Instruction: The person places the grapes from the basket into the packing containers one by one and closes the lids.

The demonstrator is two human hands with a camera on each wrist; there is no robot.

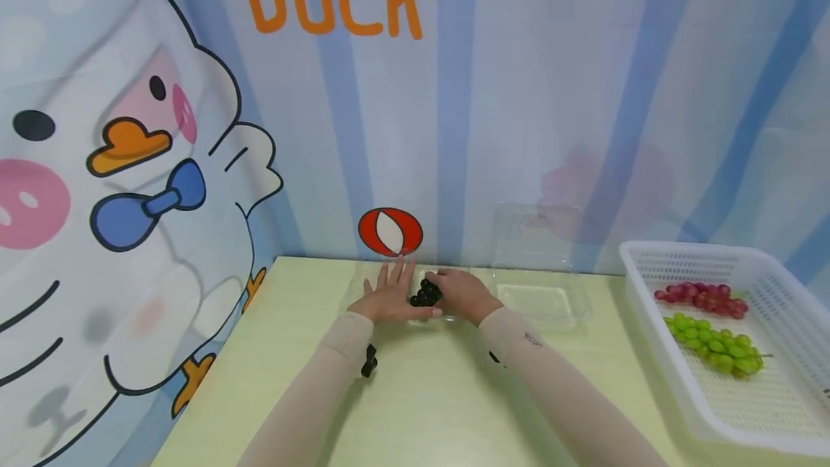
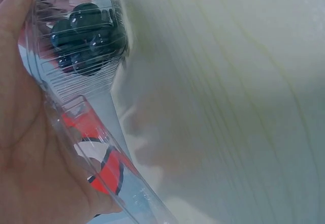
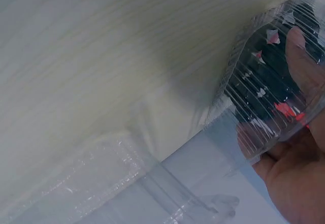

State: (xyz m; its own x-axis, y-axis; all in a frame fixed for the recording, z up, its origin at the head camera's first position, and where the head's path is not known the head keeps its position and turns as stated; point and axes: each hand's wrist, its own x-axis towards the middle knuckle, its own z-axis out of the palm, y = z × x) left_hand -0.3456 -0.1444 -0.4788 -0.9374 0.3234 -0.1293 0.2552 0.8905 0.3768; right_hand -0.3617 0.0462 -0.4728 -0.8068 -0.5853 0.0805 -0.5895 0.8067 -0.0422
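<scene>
A bunch of black grapes [image 1: 424, 295] is in a clear plastic box [image 2: 84, 88] near the back edge of the table. My right hand [image 1: 468, 297] reaches into the box from the right and grips the bunch, its fingertips partly hidden behind the fruit. On the other side, my left hand [image 1: 384, 301] has its fingers spread and straight over the box's opened lid, with the thumb stretched along the near side. Through the ribbed wall in the right wrist view, the dark grapes [image 3: 269, 76] show beside the right hand's fingers.
A second clear box [image 1: 534, 301] stands to the right, its lid [image 1: 534, 233] raised against the curtain. Farther right, a white plastic basket [image 1: 674, 388] holds red grapes [image 1: 703, 299] and green grapes [image 1: 716, 344]. The printed curtain [image 1: 532, 92] hangs right behind the table.
</scene>
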